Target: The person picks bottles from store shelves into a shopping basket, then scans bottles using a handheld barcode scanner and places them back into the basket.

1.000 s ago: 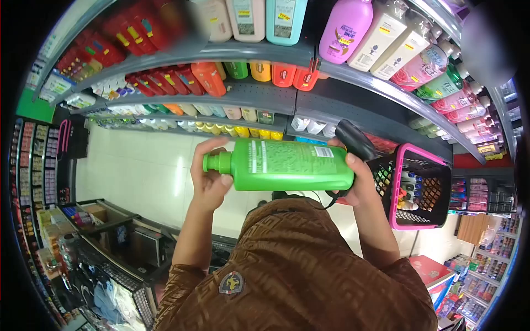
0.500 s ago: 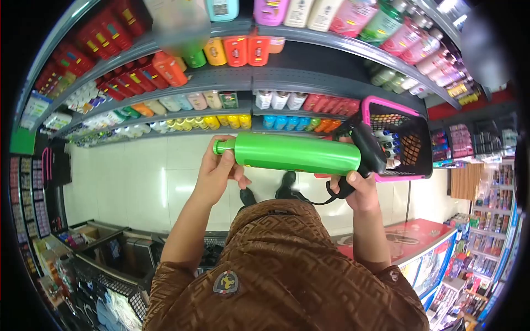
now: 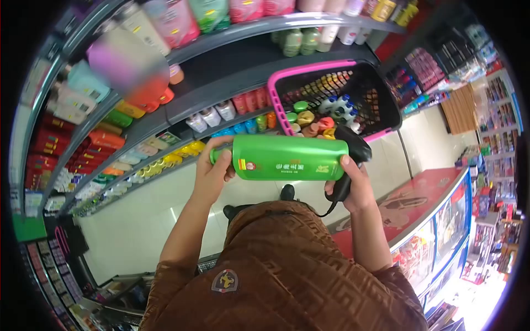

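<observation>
A large green pump bottle (image 3: 290, 158) lies sideways in front of my chest, its label with white characters facing up. My left hand (image 3: 214, 168) is closed round its neck and pump at the left end. At the other end, my right hand (image 3: 353, 185) pinches the bottle's base with the thumb and also holds a black handheld scanner (image 3: 353, 144), whose cable runs down to my waist. Just beyond the scanner is a black basket with a pink rim (image 3: 274, 102), with several bottles in it.
Curved grey shelves (image 3: 221, 88) with rows of bottles cross the view ahead and to the left. A red-topped cabinet (image 3: 406, 201) with glass sides stands at the right. Pale floor tiles (image 3: 132, 226) and my shoes show below the bottle.
The view has swung to the right, bringing the basket nearer the middle. The green bottle has been turned about its length, from the barcode side through a plain side to the label with characters.
</observation>
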Tool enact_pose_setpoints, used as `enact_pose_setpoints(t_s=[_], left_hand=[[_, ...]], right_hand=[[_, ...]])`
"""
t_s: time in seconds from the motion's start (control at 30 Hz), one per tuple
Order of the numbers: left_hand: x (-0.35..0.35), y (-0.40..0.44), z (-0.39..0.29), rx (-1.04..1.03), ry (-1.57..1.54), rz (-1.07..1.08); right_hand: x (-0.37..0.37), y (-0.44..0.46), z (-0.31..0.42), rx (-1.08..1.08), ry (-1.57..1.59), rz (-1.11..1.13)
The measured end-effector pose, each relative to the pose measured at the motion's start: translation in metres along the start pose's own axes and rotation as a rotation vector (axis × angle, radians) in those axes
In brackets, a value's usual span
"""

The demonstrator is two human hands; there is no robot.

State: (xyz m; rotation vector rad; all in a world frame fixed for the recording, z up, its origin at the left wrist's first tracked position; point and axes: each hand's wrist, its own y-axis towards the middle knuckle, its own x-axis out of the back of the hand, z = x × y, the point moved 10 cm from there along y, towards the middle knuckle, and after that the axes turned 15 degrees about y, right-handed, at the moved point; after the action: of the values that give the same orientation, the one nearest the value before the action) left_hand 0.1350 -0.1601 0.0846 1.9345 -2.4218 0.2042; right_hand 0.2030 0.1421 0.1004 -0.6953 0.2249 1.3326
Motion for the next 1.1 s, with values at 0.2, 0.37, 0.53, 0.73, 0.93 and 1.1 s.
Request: enact_pose_setpoints(t_s=[0.2,0.37,0.53,0.73,0.93,1.1], left_hand=[[-0.066,0.046,-0.022,0.07,-0.066,0.056],[-0.088,0.08,-0.019,0.166,-0.041,0.11],[-0.115,0.139,-0.041,-0.029,-0.038,0.169],[-0.175,0.186,-0.104,-0.406,0.466,0.092],[-0.255,0.253,-0.066,-0.408,0.764,0.135],[-0.319,0.316,0.021,-0.264,1.171,0.204]], right_hand=[[0.06,0.022,0.027,-0.091,0.142,-0.083],[0.075,0.045,0.044,-0.084,0.131,-0.084],[0.093,0.062,0.071,-0.028,0.129,-0.157],[0.133,0.084,0.102,0.007,0.144,-0.227],[0.188,0.116,0.109,-0.113,0.201,-0.203],[0.229,0.135,0.131,-0.216,0.188,-0.156]])
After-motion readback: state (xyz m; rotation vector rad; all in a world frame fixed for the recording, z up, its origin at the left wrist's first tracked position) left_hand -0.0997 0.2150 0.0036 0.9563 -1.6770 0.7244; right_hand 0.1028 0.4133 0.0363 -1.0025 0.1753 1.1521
